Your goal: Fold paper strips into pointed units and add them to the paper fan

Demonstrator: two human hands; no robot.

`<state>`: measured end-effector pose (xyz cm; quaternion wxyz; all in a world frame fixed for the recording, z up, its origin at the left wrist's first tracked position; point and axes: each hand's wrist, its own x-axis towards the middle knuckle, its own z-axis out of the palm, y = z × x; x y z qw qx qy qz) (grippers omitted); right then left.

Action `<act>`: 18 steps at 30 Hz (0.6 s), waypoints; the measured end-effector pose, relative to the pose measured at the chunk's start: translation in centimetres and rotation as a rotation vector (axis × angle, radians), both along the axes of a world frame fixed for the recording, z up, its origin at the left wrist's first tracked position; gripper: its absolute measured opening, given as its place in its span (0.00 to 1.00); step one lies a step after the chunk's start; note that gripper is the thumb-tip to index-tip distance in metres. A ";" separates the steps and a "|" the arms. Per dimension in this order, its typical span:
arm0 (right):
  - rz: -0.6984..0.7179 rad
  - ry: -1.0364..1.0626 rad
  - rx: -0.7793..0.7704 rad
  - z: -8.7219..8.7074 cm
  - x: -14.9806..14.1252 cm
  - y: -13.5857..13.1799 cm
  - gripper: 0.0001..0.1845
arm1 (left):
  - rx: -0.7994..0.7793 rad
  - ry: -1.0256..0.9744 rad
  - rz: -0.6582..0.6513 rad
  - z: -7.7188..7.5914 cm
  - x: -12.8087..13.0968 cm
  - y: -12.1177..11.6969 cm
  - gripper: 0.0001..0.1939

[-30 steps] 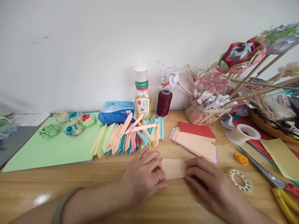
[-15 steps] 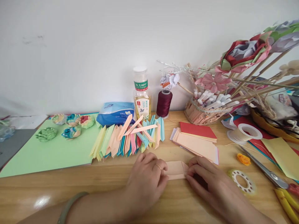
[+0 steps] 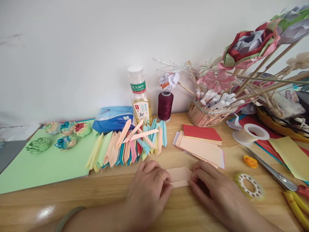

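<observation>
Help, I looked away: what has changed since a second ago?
On the small peach paper sheet, the near edge is now folded forward. The left hand has curled its fingers at the left end; the right hand stays at the right. The multicoloured folded paper strips lie unchanged.

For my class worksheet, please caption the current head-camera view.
The left hand and right hand hold a partly folded peach paper on a wooden table, before colourful folded strips.
</observation>
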<state>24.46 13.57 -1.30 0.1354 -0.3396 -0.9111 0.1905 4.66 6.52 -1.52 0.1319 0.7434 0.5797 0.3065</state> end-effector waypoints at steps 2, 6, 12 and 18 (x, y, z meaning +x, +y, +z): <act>-0.004 0.003 0.011 -0.1 -0.1 0.0 0.10 | 0.065 0.056 -0.023 0.0 0.0 0.0 0.05; -0.012 0.001 0.045 -0.2 -0.2 0.0 0.09 | 0.124 0.140 -0.046 0.2 0.1 0.0 0.07; -0.020 -0.006 0.040 -0.2 -0.2 -0.1 0.09 | 0.196 0.183 -0.075 0.1 0.1 0.1 0.12; -0.012 -0.006 0.028 0.1 -0.2 -0.1 0.09 | 0.372 0.202 -0.050 -0.3 0.2 0.1 0.11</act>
